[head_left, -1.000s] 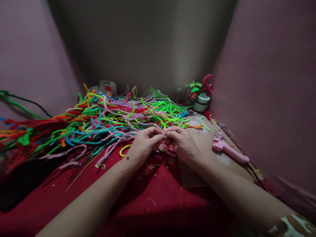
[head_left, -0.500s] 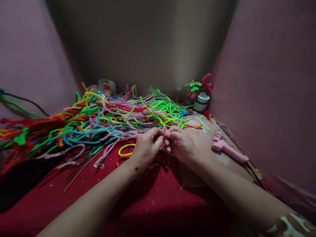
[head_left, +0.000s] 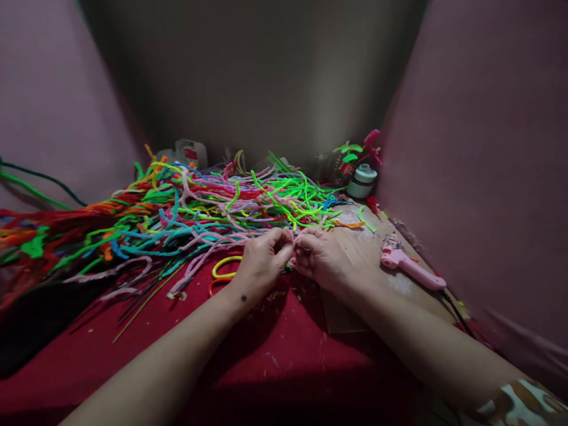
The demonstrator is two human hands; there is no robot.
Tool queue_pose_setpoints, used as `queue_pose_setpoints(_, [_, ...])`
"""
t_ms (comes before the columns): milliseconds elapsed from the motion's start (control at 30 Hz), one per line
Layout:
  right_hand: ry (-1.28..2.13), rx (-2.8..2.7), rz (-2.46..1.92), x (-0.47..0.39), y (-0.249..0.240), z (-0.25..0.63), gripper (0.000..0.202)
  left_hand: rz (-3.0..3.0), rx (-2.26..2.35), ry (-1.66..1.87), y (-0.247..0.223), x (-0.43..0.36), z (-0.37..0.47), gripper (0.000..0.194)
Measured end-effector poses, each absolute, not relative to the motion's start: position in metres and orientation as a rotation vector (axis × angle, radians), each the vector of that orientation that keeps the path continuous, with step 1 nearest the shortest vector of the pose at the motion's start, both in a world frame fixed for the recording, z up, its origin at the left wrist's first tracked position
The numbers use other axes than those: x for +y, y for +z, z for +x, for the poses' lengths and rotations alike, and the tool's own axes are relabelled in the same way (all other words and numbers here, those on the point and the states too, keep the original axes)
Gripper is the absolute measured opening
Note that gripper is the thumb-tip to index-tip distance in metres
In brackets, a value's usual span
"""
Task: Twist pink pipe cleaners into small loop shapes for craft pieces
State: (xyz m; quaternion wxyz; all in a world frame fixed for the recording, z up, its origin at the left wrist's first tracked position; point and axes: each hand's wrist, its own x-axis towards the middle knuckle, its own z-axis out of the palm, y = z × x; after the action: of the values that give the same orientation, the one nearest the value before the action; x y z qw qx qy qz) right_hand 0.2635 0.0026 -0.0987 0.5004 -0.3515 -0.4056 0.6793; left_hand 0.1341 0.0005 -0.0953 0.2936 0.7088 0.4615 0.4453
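My left hand and my right hand meet fingertip to fingertip at the front edge of the pipe cleaner heap. Between them a pink pipe cleaner is pinched, one end sticking up past my right fingers. Most of it is hidden by my fingers, so its shape there cannot be made out. Beside my left wrist lie scissors with yellow and orange handle loops, the blades covered by the hand. Behind both hands spreads a large pile of multicoloured pipe cleaners.
A pink glue gun with a black cord rests on a brown board at the right. Behind it stand a pale jar and green and pink pipe cleaner flowers. Small scraps dot the red cloth.
My right fingers have curled and shifted slightly around the pink pipe cleaner, whose end now points up to the right. My left hand keeps nearly the same place.
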Motion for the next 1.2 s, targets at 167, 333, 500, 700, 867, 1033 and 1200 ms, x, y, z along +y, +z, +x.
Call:
queue_pose_setpoints(167, [1.519,-1.083,-0.869,0.002,-0.093,0.266,0.007,1.366,1.123,1.170,-0.089,0.002,0.134,0.020])
queue_pose_setpoints(333, [1.420,-1.115,-0.850,0.008,-0.093,0.272,0.013,1.201,1.047,1.205,-0.086,0.000,0.135,0.024])
queue_pose_setpoints(500, [1.198,-1.260,-0.923,0.003,-0.089,0.272,0.024,1.226,1.053,1.161,-0.085,-0.001,0.134,0.022])
queue_pose_setpoints(700, [1.133,-1.267,-0.941,0.000,-0.086,0.270,0.022,1.206,1.099,1.043,-0.086,0.001,0.131,0.018])
queue_pose_setpoints(867, [1.232,-1.166,-0.863,0.005,-0.091,0.271,0.015,1.188,1.081,1.066,-0.088,0.002,0.132,0.016])
queue_pose_setpoints(1033, [1.214,-1.155,-0.832,0.009,-0.094,0.272,0.011,1.268,1.054,1.026,-0.087,0.000,0.131,0.025])
queue_pose_setpoints(1200, [1.284,-1.222,-0.832,0.006,-0.092,0.272,0.013,1.296,1.106,1.026,-0.086,0.000,0.132,0.032])
